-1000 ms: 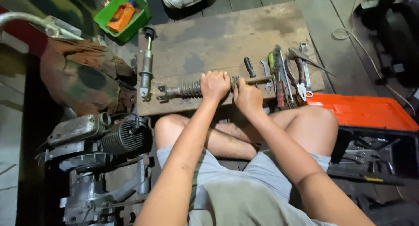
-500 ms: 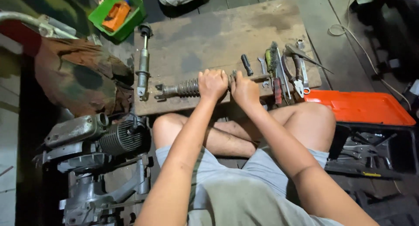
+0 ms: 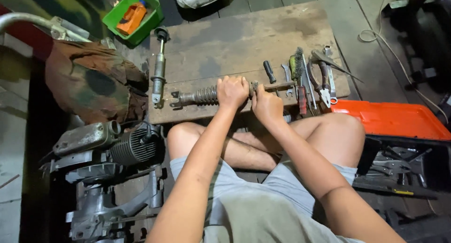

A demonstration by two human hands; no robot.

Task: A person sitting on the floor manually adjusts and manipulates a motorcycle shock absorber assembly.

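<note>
**Head view: two hands gripping a coil-spring shock absorber on a worn wooden surface**

Head camera looks down on a seated person with crossed bare legs, both arms reaching forward. The left hand [image 3: 232,91] is wrapped in a fist around the coil-spring shock absorber [image 3: 199,96], which lies flat along the near edge of the wooden board surface [image 3: 244,36]. The right hand [image 3: 267,106] is curled closed just beside it, clasping the same part at its rod end, where a thin metal bar [image 3: 279,86] sticks out to the right. The spring's tight, ribbed steel coils show to the left of the fist and end in a small mounting eye.

The board is rough, stained and grey-brown, with planks visible. A second shock absorber [image 3: 158,67], a smooth metal tube with a dark rubber-looking eye, lies across the board's left end. To the right sits a row of hand tools: a black-handled screwdriver [image 3: 269,71], a wire brush [image 3: 296,64] with a bristly head, and pliers [image 3: 325,85] with dark handles.

A glossy orange plastic toolbox lid [image 3: 399,121] lies at the right, touching the board's corner. A green plastic bin [image 3: 134,15] holding an orange object stands beyond the board's far left corner. A finned, dull grey engine [image 3: 134,146] rests on the floor beside the person's left knee, under a camouflage cloth [image 3: 94,83].
</note>
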